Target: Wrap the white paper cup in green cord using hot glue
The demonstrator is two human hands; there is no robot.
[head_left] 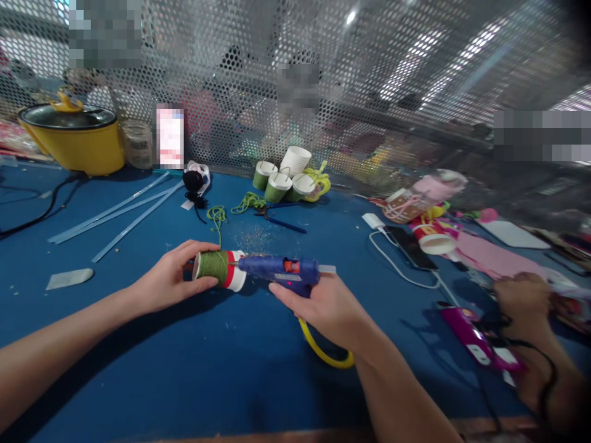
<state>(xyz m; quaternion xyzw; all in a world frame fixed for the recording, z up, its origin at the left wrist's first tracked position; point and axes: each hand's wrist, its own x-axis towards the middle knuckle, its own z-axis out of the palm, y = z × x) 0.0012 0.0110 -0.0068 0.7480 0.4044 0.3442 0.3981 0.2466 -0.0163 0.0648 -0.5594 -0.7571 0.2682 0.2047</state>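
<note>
Right hand (330, 307): nearest the camera, closed around the grip of a blue hot glue gun (281, 271), with the forearm coming in from the lower edge.
Hot glue gun: held level just above the blue table (207, 381), its nozzle pointing left and meeting the side of a paper cup (217, 269). A yellow cable (323, 354) loops down from its handle.
Left hand (168, 277): fingers curled around the paper cup, gripping it by its open end.
Paper cup: lying on its side at the middle of the table, between the two hands. It is wound with green cord, with a red and white band showing at the end nearest the nozzle.
Loose green cord (217, 215): trails on the table behind the cup.
Further back: a cluster of cord-wrapped cups (281, 181), pliers (277, 218) and long clear glue sticks (120, 215).
Far left: a yellow lidded pot (74, 138) against the perforated metal screen (369, 92).
Right edge: a co-worker's hand (521, 301) beside a purple glue gun (471, 335). A phone (410, 246) is on a white cable nearby.
</note>
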